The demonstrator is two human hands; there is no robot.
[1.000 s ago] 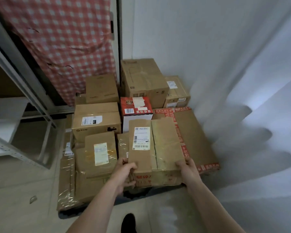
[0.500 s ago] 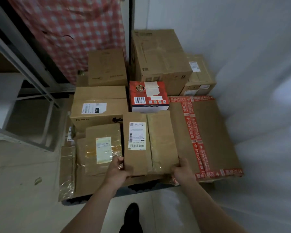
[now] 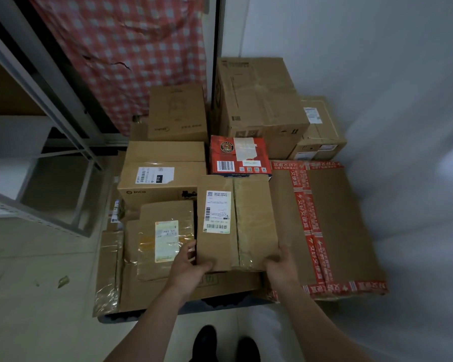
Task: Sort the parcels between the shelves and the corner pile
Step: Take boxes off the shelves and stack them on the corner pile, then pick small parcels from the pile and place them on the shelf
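So from where I'm standing, the person's got both hands on one brown parcel (image 3: 236,223) with a white shipping label on top. The left hand (image 3: 187,267) is clamped on its near-left corner, thumb over the top face, and the right hand (image 3: 280,266) is wrapped round the near-right corner. So the grip is closed on the parcel at both ends, nothing loose. The parcel is right over the front of the corner pile (image 3: 259,105). Honestly can't tell if it's lifted clear or resting on it.

Just left of the grip there's a taped parcel (image 3: 165,239) with a pale label, close beside the left hand. Right of the grip is a big flat carton (image 3: 332,226) with red tape. Beyond the grip sit a red box (image 3: 239,155) and a PICO box (image 3: 162,173). The shelf frame (image 3: 37,218) is well off to the left.

My guess is this is the pick-or-place step for this one parcel. If it's headed for the shelves, the next move needs a straight lift and a swing left, kept level so it doesn't clip the taped parcel.
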